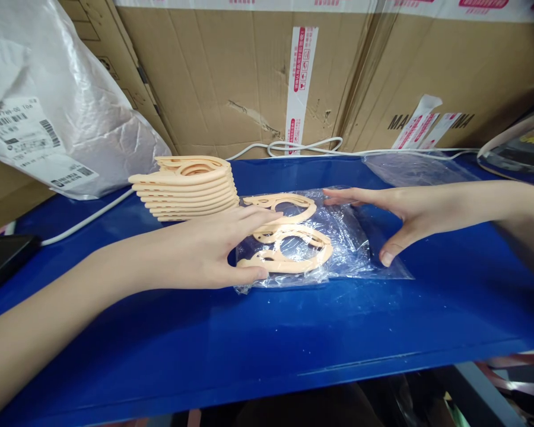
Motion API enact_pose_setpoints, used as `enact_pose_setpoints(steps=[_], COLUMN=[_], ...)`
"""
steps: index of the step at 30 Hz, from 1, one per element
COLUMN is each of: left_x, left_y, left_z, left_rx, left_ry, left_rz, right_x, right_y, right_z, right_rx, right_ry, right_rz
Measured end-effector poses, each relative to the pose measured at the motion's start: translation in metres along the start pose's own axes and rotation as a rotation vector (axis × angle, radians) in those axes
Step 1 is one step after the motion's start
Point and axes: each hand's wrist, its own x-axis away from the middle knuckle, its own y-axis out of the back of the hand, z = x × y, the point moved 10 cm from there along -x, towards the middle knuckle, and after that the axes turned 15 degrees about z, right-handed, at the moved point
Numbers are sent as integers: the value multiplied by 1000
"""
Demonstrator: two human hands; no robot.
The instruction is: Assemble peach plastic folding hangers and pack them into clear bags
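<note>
A clear plastic bag (349, 252) lies flat on the blue table, with beige plastic folding hangers (309, 264) inside it. My left hand (204, 246) rests at the bag's left end, fingers stretched out and thumb apart, touching the bag over the hangers. At the bag's right side, my right hand (400, 213) is spread with thumb and fingers apart and nothing between them. Whether its fingertips touch the film I cannot tell. Just behind my left hand stands a neat stack of matching beige hangers (187, 190), its lower front partly hidden by that hand.
Large cardboard boxes (231, 77) line the back of the blue table (249, 350). A white labelled parcel bag (93, 112) leans at left, near a black object (9, 258). A white cable (302, 147) runs along the back, beside another clear bag (413, 168).
</note>
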Motion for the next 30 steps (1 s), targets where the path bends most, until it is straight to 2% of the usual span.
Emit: enact_pose_setpoints(steps=[10, 12, 15, 17, 20, 23, 26, 30], left_x=[1, 6, 21, 33, 46, 57, 66, 75], left_y=[4, 16, 45, 64, 83, 85, 82, 82], left_z=[0, -5, -11, -9, 13, 55, 90, 127], left_rx=[1, 5, -22, -77, -159, -127, -87, -69], left_ry=[-13, -45, -71, -16, 168, 371, 448, 524], left_rz=[-1, -74, -254, -349, -383, -297, -240, -211], right_x=[3, 4, 8, 11, 13, 17, 26, 29], right_y=[-1, 1, 4, 5, 11, 34, 54, 61], right_z=[2, 3, 3, 1, 2, 7, 10, 19], right_rx=[20, 16, 12, 24, 59, 84, 164, 261], right_ry=[13, 13, -24, -60, -61, -65, -181, -246], right_rz=[-46, -60, -68, -54, -68, -264, -475, -574])
